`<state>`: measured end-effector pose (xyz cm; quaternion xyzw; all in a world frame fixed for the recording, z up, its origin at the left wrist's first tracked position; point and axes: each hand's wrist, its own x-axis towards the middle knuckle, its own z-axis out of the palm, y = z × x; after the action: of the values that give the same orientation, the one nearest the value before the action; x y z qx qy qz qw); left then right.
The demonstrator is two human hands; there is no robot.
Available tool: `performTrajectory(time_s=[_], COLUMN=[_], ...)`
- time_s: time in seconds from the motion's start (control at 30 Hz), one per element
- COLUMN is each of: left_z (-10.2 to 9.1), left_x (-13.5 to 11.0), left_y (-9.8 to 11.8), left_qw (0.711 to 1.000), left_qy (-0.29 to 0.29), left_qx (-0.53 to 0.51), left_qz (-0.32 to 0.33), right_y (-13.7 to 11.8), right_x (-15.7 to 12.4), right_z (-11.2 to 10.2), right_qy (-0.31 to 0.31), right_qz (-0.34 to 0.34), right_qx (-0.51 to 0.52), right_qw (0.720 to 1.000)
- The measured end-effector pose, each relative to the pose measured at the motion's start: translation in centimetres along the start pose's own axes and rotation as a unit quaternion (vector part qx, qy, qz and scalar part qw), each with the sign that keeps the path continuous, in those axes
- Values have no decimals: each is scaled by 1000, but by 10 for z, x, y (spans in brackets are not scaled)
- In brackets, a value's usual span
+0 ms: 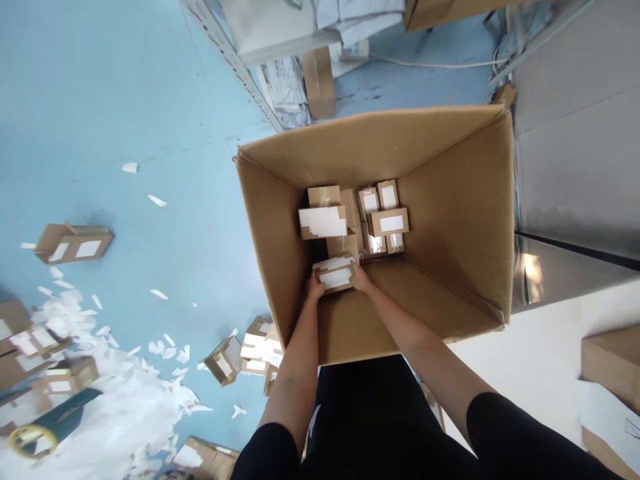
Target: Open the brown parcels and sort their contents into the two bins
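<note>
Both my arms reach down into a large open cardboard carton [450,207]. Low inside it, a small cardboard box [335,275] with white labels is gripped between my hands. My left hand [315,288] holds its left end and my right hand [359,276] its right end. Whether the box rests on the carton's floor I cannot tell. Just beyond it lies another small box [323,222] with a large white label. To the right, a labelled box [389,221] lies across several smaller boxes, some with shiny tape.
On the blue floor at left are scattered paper scraps [156,200], an open box [75,243] and a heap of white paper [125,407]. Several small boxes [260,347] sit beside the carton's near left corner. A metal rack [235,60] stands beyond; a grey metallic surface [575,120] is at right.
</note>
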<state>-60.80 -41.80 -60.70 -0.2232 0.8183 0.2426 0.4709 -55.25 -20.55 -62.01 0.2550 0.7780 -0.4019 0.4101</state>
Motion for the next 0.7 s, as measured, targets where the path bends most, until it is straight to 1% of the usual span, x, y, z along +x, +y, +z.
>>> performTrajectory(time_s=[0.07,0.13,0.2,0.3,0.4,0.5,0.6,0.7], left_z=[-12,-26,-42,-72,-102,-124,-132,-126], left_x=[-14,-30,-49,-81,-119,-158,-195,-223], left_y=[11,25,41,65,86,103,117,131], left_qw=[999,997,993,986,971,953,933,911], left_qy=[27,62,88,110,129,143,153,142], left_qx=[-8,-7,9,31,46,52,47,36], left_qz=[18,47,74,123,193,262,323,385], right_y=[-10,-23,-36,-57,-74,-82,-80,-73], right_x=[-12,-27,-41,-66,-97,-140,-190,-240], right_z=[-10,-27,-48,-82,-114,-138,-151,-155], right_qy=[30,62,99,162,214,266,334,403], right_qz=[-10,-11,-8,-17,-54,-90,-112,-103], right_qx=[-13,-33,-48,-50,-32,-5,18,26], right_qw=[999,997,994,985,975,960,936,909])
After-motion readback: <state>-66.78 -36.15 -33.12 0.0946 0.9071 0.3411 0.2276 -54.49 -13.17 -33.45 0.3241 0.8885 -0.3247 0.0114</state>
